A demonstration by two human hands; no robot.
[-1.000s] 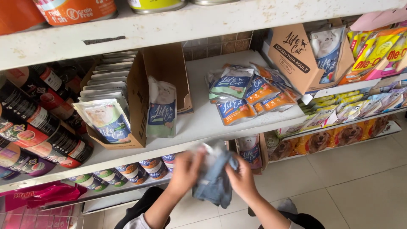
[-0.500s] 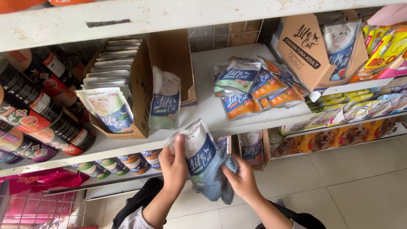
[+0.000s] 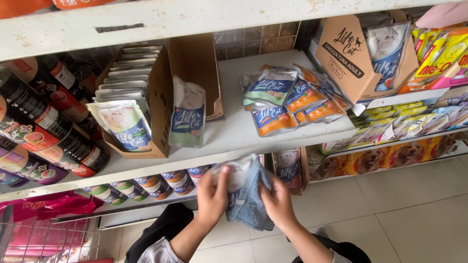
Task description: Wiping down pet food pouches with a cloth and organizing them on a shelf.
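- The left hand [image 3: 212, 197] has its fingers curled shut on a pale cat-food pouch [image 3: 237, 179], thumb on its face, holding it steady just below the front edge of the white shelf [image 3: 234, 131].
- The right hand [image 3: 279, 202] presses a blue cloth [image 3: 251, 207] against the pouch, fingers closed around the folds; the grip suits wiping the packet.
- On the shelf above the hands, a loose pouch [image 3: 187, 119] leans upright against an open cardboard box [image 3: 161, 92] filled with similar pouches.
- Right of that box on the shelf lies a loose heap of pouches [image 3: 287, 100]; further right a second cardboard display box [image 3: 348, 56] stands tilted.
- Left of the shelf's box, dark cans [image 3: 44, 126] lie stacked on their sides.
- Beneath the shelf, a row of small tins [image 3: 146, 185] sits just beside the left hand, so room there is tight.
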